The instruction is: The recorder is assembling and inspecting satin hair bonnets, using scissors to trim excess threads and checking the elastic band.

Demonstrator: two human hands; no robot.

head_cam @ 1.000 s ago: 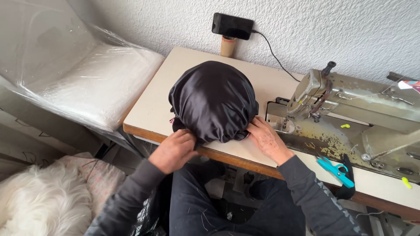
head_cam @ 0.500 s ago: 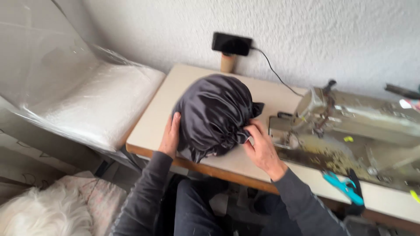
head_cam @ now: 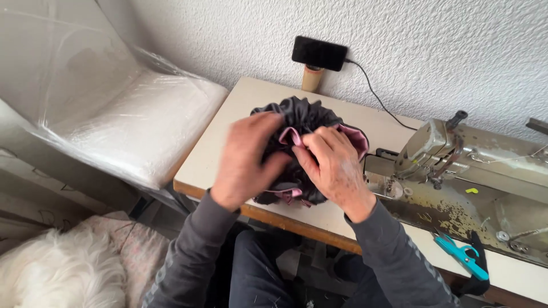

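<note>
A dark satin cap with a pink lining lies bunched on the cream sewing table. My left hand covers its left side, fingers curled into the fabric. My right hand pinches the gathered pink edge near the middle. Both hands hold the cap just above the tabletop, and much of its front is hidden behind them.
An old industrial sewing machine stands at the right. Teal snips lie near the table's front right. A black phone rests on a thread cone against the wall, cable attached. Plastic-wrapped padding sits left; white fluffy fur lies below.
The cap was smooth and dome-shaped with my hands at its lower edge. Now it is scrunched, its pink lining shows, and both hands have moved up onto it.
</note>
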